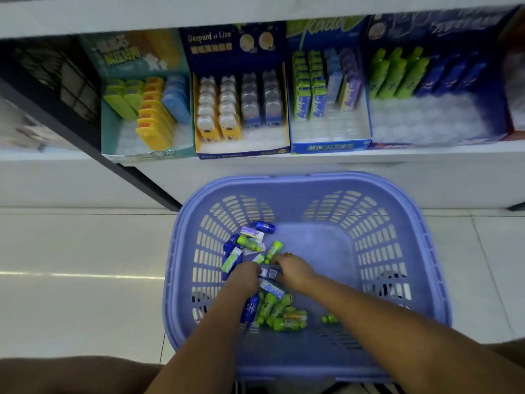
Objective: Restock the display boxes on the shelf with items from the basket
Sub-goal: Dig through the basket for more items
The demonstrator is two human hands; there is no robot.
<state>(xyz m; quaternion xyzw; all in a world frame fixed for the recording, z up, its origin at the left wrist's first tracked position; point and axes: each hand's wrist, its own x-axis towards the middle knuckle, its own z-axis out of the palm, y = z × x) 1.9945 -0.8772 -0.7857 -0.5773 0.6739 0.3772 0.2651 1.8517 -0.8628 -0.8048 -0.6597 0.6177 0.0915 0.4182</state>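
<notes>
Presently, your hands: both are down inside the lavender slotted plastic basket (426, 251), close together over the stock.
Left hand (245, 277): knuckles up, fingers bent into the pile; you cannot tell whether it grips anything.
Right hand (294, 270): fingers curled toward a small white barcoded packet (269, 273) lying between the 2 hands; grip not verifiable.
Basket stock: small green bottle-shaped items (274, 250), dark blue bottle-shaped items (264, 226) and flat packets (251, 233), heaped at the left of the basket floor; 1 green piece (329, 319) lies apart on the right.
Basket position: on the pale tiled floor (85, 251), in front of the white shelf (341, 157).
Shelf: 4 cardboard display boxes side by side.
Packet box (331, 146): blue, packets in rows at the back.
Bottle box (454, 27): dark blue, rightmost, green and blue bottles at the back.
</notes>
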